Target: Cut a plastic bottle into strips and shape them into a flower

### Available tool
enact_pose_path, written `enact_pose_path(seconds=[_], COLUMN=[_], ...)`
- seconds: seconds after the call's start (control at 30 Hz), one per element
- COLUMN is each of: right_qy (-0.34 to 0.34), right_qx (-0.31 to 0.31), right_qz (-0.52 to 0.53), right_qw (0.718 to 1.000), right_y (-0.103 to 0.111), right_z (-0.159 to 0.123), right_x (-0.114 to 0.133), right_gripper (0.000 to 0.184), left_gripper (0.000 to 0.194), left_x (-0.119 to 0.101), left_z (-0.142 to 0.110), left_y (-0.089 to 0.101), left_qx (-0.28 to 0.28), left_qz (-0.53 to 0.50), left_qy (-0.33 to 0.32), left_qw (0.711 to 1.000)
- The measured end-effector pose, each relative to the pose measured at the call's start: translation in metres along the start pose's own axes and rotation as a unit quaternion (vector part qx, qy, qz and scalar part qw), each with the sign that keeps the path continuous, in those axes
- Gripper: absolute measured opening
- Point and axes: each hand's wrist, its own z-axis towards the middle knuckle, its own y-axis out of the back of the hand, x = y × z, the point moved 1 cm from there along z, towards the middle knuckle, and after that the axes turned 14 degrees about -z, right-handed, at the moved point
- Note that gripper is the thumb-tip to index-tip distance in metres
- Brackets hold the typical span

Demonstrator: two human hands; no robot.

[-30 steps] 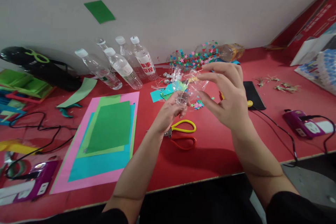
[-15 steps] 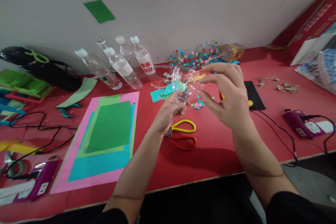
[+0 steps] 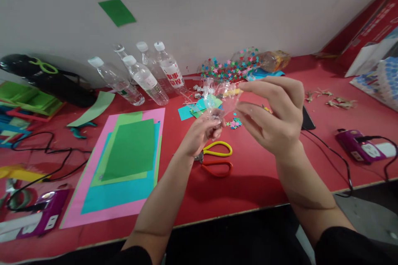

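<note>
My left hand (image 3: 203,130) is closed round the narrow neck end of a clear cut plastic bottle top (image 3: 221,100). Its walls fan out like petals above the fist. The fingers of my right hand (image 3: 269,116) are curled at its right edge and seem to pinch one clear flap; the exact contact is hard to make out through the transparent plastic. Just below lie scissors (image 3: 217,150) with one yellow and one red handle. Small star-shaped sequins (image 3: 234,123) and blue and green paper pieces (image 3: 186,112) are on the red table (image 3: 255,178) behind the hands.
Several clear bottles (image 3: 149,83) stand back left. A clear bottle covered in stars (image 3: 230,66) lies by the wall. Coloured paper sheets (image 3: 130,151) are stacked at left. A black phone-like slab (image 3: 307,120), a cable and a purple power strip (image 3: 357,145) sit at right.
My right hand has turned and its fingers have drawn in on the plastic's right edge. The clear flaps have shifted a little. My left hand keeps its hold, almost unmoved.
</note>
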Motion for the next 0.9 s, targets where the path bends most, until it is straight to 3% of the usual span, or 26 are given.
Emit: enact_pose_path(seconds=[0.1, 0.23, 0.53, 0.63, 0.73, 0.9], right_qy=[-0.026, -0.078, -0.182, -0.158, -0.103, -0.049], right_qx=[0.051, 0.129, 0.158, 0.169, 0.183, 0.163], right_qz=[0.082, 0.213, 0.339, 0.328, 0.266, 0.222], right_qw=[0.995, 0.965, 0.909, 0.916, 0.941, 0.960], right_y=[0.000, -0.002, -0.012, -0.014, -0.017, -0.021], right_z=[0.000, -0.004, -0.013, -0.011, -0.008, -0.006], right_x=[0.003, 0.008, 0.012, 0.012, 0.012, 0.015], right_gripper=[0.013, 0.007, 0.003, 0.012, 0.017, 0.009], left_gripper=[0.021, 0.020, 0.018, 0.021, 0.024, 0.018], left_x=[-0.003, -0.007, -0.009, -0.008, -0.007, -0.008], left_z=[-0.001, -0.003, -0.007, -0.007, -0.007, -0.009], left_y=[0.000, -0.002, -0.009, -0.011, -0.013, -0.014], left_qx=[0.005, 0.014, 0.012, -0.015, -0.041, -0.016], left_qz=[-0.030, -0.063, -0.083, -0.071, -0.058, -0.049], left_qy=[0.007, 0.019, 0.028, 0.016, 0.006, -0.021], left_qw=[0.999, 0.998, 0.996, 0.997, 0.997, 0.998])
